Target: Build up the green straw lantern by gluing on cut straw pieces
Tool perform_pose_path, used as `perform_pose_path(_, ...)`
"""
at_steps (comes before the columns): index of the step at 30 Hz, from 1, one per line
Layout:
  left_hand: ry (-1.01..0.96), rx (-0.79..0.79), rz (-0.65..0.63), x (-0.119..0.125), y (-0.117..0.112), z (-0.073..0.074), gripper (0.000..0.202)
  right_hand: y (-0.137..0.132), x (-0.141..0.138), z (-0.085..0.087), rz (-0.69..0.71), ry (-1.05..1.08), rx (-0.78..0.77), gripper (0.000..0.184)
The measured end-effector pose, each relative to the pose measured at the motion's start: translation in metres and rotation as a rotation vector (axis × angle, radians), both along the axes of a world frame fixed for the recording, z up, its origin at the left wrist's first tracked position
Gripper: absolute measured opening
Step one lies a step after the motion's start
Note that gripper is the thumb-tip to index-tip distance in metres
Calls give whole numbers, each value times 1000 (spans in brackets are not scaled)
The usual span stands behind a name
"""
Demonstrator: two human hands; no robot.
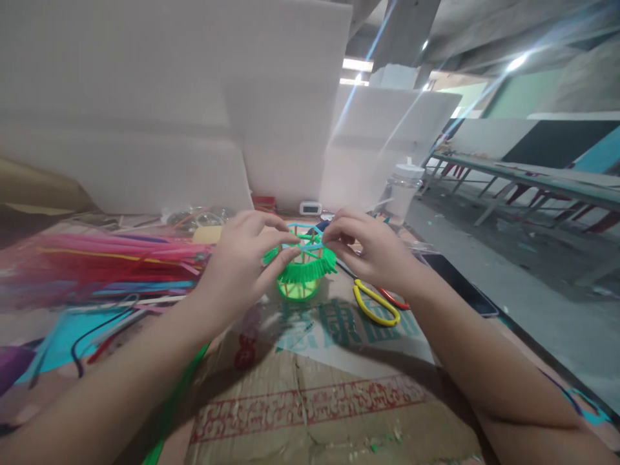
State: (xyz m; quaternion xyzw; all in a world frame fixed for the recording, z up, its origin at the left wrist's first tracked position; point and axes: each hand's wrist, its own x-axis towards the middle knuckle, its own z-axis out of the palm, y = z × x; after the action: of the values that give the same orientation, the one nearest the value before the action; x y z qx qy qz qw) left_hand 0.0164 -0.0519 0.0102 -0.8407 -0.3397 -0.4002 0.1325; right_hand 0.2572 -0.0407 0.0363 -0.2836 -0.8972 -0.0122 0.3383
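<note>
- Green fringed plastic basket (pixel 301 276) stands mid-table on a printed brown cardboard sheet (pixel 314 400); bare cardboard lies open in front of it.
- Left hand (pixel 239 265) and right hand (pixel 375 252) each pinch thumb and forefinger closed on its light-blue strip top (pixel 310 246).
- Yellow-handled scissors (pixel 375 305) lie just to the right; a pink straw pile (pixel 121 258) lies to the left.
- Clear lidded plastic jar (pixel 404 188) stands behind, contents unclear; white foam boards (pixel 169 97) wall the far edge.

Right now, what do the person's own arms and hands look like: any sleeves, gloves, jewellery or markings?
Both are bare. The left hand and right hand wear no gloves, and no ring shows. The left forearm and right forearm are uncovered to the picture's edge: no sleeve, watch or bracelet in view. No marking can be made out in the slight blur.
</note>
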Motion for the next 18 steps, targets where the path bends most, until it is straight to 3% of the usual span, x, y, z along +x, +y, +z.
perform_pose_path(4, 17, 31, -9, 9, 1, 2, 18, -5, -1, -3, 1, 13, 18, 10)
perform_pose_path(12, 93, 137, 60, 33, 3, 23, 20, 3, 2, -7, -58, 134, 90, 9)
perform_pose_path(18, 57, 76, 103, 35, 3, 18, 20, 12, 2, -16, -68, 207, 137, 8)
